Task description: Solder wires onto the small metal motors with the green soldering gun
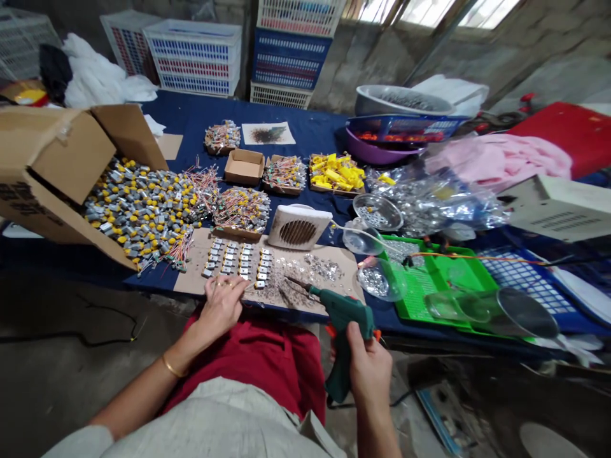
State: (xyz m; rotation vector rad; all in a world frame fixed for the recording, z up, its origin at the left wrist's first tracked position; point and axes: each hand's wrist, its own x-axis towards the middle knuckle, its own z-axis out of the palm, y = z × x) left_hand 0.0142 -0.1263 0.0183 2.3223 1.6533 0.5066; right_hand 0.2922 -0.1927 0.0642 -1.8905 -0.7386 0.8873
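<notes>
My right hand (370, 369) grips the handle of a green soldering gun (346, 312). Its thin dark tip points left, over the worn, speckled part of a cardboard sheet (191, 261). Small silver motors (244, 257) with yellow ends stand on that sheet in several neat columns. My left hand (223, 300) lies at the near ends of the left columns, fingers stretched forward over the lowest motors. Whether a fingertip presses on one is hidden. Loose small metal bits (327, 267) are scattered right of the columns. Behind them stands a white fan box (300, 228) with a brown grille.
A tipped cardboard box (57, 172) spills many wired motors (143, 203) at left. Small trays hold wired parts (241, 210) and yellow pieces (337, 172). Right are clear bowls (377, 280), a green tray (415, 299) and a lying clear cup (458, 306). Stacked crates (195, 57) stand behind.
</notes>
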